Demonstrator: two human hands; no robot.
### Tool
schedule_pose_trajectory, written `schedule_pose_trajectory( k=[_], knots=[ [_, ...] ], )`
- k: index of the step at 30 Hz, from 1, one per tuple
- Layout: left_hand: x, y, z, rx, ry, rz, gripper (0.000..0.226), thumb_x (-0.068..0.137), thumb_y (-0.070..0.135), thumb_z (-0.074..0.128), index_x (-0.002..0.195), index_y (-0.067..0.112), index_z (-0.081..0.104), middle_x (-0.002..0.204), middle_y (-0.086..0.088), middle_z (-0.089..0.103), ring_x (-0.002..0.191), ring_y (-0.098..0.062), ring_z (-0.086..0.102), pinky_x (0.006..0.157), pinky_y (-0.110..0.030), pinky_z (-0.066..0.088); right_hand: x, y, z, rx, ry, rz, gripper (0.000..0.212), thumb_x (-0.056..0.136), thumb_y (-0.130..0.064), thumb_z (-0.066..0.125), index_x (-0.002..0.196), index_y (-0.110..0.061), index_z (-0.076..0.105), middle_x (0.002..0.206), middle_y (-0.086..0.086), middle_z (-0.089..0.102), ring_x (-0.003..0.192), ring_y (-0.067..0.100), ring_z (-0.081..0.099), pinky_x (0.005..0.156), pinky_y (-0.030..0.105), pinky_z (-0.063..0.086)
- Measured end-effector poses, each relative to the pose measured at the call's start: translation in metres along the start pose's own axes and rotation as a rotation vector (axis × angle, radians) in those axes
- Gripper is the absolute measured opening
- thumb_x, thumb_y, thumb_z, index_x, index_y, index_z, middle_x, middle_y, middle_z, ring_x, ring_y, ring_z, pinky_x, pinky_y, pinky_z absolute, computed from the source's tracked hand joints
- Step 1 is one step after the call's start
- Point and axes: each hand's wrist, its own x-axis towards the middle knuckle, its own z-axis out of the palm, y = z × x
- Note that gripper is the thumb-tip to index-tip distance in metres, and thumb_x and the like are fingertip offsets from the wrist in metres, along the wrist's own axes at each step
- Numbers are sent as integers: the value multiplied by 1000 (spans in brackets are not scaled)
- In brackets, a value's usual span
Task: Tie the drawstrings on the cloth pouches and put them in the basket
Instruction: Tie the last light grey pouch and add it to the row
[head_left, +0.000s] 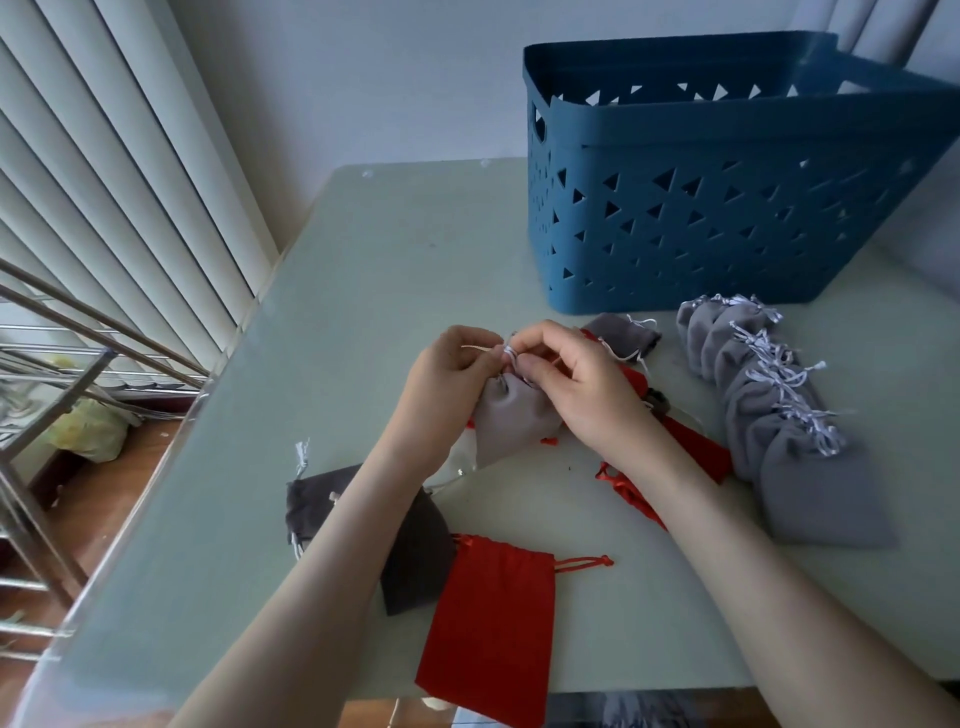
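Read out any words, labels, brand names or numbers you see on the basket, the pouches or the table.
None: no text, label or number shows anywhere.
The basket has only triangle cut-outs; the grey pouch being tied, the other grey pouches, the red pouch and the table are plain.

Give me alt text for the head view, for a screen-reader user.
A person's left hand and right hand pinch the white drawstring at the neck of a light grey pouch over a pale green table. A row of cinched grey pouches lies to the right, a red pouch and a dark grey pouch lie nearer, and a blue basket stands behind.
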Motion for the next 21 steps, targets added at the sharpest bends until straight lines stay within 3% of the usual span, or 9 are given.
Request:
schedule_pose_trajectory(
  k=[4,6,10,15,18,21],
  knots=[
    [0,2,0,39,-12,25,13,94,13,54,87,12,65,71,0,64,51,-3,53,44,-15,38,0,6,4,-157,92,-113,8,89,-8,59,90,-13,66,79,-15,58,80,9,54,74,16,41],
    [-1,3,0,57,-9,37,16,95,13,52,87,12,67,69,1,63,52,-4,52,46,-16,39,-1,5,5,-133,93,-116,10,89,-7,58,97,-10,64,78,-7,61,79,10,57,74,18,43],
    [-3,1,2,138,-37,59,21,96,11,48,93,12,68,83,-9,69,66,-12,58,55,-24,45,-1,5,5,-85,104,-54,25,89,0,58,112,-10,58,74,1,65,76,8,61,76,16,44],
    [-5,1,4,101,-77,51,8,91,17,59,90,15,66,86,-6,71,75,-14,62,67,-30,49,1,6,5,-89,129,56,20,91,0,54,105,-11,62,79,-9,63,79,3,59,76,10,42],
    [-5,1,6,155,-19,94,13,90,25,61,85,13,63,73,4,66,63,-9,57,56,-21,44,1,4,6,-125,130,56,16,90,-1,55,101,-9,64,81,-6,64,80,4,59,75,13,43],
    [-4,-1,8,226,35,138,18,93,24,57,79,13,60,67,4,63,60,-9,53,55,-22,41,1,4,7,-143,143,61,5,91,-6,59,95,-7,62,80,-1,66,69,4,58,66,10,42]
  ],
)
